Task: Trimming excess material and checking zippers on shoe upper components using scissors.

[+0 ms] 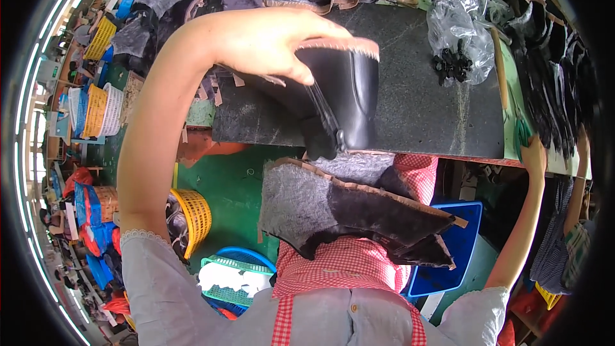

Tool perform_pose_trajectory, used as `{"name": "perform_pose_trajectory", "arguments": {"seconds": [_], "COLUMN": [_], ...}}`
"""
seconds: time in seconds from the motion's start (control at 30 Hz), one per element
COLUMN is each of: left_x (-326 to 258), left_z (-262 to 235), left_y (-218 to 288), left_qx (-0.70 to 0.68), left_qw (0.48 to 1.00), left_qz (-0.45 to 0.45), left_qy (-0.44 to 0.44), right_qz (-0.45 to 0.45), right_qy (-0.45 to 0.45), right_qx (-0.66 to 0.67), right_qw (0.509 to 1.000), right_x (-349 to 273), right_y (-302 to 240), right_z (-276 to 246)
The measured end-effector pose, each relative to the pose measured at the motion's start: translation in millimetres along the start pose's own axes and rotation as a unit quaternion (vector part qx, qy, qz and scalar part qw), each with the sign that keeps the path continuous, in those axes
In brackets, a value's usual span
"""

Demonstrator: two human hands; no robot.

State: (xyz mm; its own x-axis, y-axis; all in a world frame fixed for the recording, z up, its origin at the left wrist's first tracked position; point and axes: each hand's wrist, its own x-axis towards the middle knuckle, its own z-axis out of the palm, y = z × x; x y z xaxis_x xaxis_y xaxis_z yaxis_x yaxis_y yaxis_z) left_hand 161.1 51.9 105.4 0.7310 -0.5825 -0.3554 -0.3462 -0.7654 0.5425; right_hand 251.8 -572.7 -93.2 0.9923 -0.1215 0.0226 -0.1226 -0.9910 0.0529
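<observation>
So the big dark tabletop [423, 112] fills the far middle, and a fur piece [295, 202], grey pile with black panels, lies across the lap on the near side. The boot [360, 99], a black upper with a pale trimmed rim, is over the tabletop's near edge, left of centre; can't tell if it's resting there or held clear. Far right there's a clear bag [471, 3] with a clump of small black bits [451, 64] by it.

Left hand [275, 41] has its fingers grasping the boot's rim. Right hand [533, 156] is way out right at the green scissors [522, 138]; can't tell whether those fingers are clenched on the handles. I'd call this step positioning the boot while reaching for the scissors. Next move calls for a steady left grasp and a sure hold on the handles, imo.
</observation>
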Motion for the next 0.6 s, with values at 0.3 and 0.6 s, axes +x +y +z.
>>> {"name": "perform_pose_trajectory", "arguments": {"seconds": [0.3, 0.6], "left_x": [10.2, 15.5], "left_z": [28.2, 40.9], "left_y": [20.6, 40.7], "left_qx": [0.190, 0.289], "left_qw": [0.965, 0.914], "left_qz": [0.118, 0.061], "left_qy": [0.138, 0.277], "right_qz": [-0.079, -0.282], "right_qy": [-0.080, -0.014], "right_qx": [0.558, 0.674], "right_qw": [0.822, 0.682], "right_x": [-125.9, -118.5], "right_y": [-194.3, -351.4], "right_z": [-132.3, -103.6]}}
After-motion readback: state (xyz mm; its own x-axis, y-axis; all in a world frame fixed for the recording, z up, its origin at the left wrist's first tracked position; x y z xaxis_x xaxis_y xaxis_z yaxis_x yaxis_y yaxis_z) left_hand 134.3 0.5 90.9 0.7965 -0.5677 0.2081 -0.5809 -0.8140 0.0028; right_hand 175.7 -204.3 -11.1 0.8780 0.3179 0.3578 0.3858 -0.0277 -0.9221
